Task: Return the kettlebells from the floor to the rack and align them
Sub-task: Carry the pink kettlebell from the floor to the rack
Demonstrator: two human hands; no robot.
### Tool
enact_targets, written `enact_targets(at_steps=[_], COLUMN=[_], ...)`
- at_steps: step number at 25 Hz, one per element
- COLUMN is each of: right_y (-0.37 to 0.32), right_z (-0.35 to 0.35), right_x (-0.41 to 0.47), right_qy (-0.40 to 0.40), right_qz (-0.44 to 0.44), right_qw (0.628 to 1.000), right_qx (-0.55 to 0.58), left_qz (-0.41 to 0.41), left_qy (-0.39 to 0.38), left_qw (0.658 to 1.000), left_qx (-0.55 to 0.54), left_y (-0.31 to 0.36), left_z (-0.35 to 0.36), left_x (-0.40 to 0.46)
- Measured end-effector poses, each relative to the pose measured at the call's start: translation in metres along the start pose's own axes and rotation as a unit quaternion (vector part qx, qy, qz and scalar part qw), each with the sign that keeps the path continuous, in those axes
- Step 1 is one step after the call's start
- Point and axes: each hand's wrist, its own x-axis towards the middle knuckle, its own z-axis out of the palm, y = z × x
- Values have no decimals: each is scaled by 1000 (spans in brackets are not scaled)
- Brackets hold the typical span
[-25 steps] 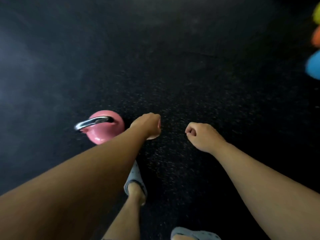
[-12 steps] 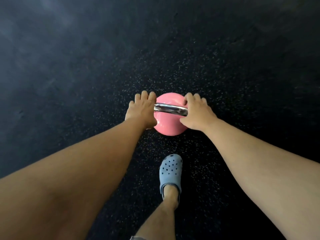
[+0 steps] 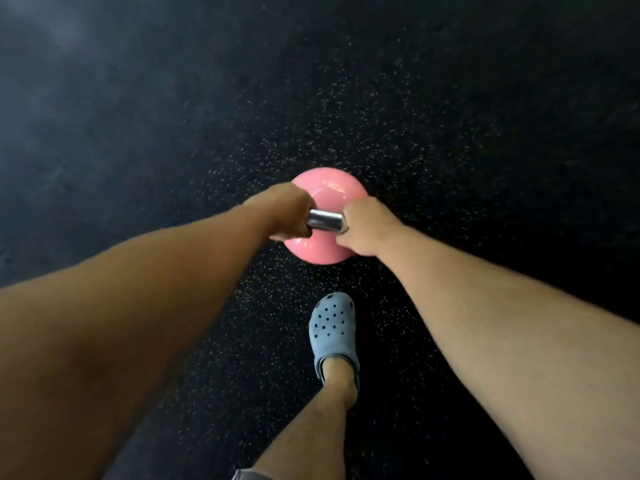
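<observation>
On the dark speckled floor (image 3: 433, 133), a glossy pink kettlebell (image 3: 332, 190); left hand (image 3: 287, 213) and right hand (image 3: 363, 226) both grip its steel handle (image 3: 325, 220).

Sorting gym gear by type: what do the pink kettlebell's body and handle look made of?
Pink kettlebell body: glossy coating, likely vinyl or paint, judging by the shiny highlights; the core is hidden. Handle: bare polished metal, probably chrome or steel, with mirror-like reflections between the left hand and right hand.

Kettlebell (image 3: 329, 192) on floor (image 3: 138, 133), ahead of foot (image 3: 334, 327)
</observation>
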Motion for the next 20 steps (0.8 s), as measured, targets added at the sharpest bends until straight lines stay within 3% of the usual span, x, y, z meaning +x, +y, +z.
enact_targets(at_steps=[6, 14, 20], right_y=[103, 278, 388], right_z=[-10, -19, 13], right_x=[-125, -386, -631], right_qy=[108, 273, 424], right_qz=[75, 258, 392], right_qw=[985, 901, 787], right_qx=[112, 215, 220], left_qz=[153, 336, 508], left_qy=[3, 14, 19], left_qw=[983, 921, 806], left_qx=[100, 199, 302], left_y=[150, 471, 750], left_z=[-29, -21, 12], left_x=[6, -38, -126])
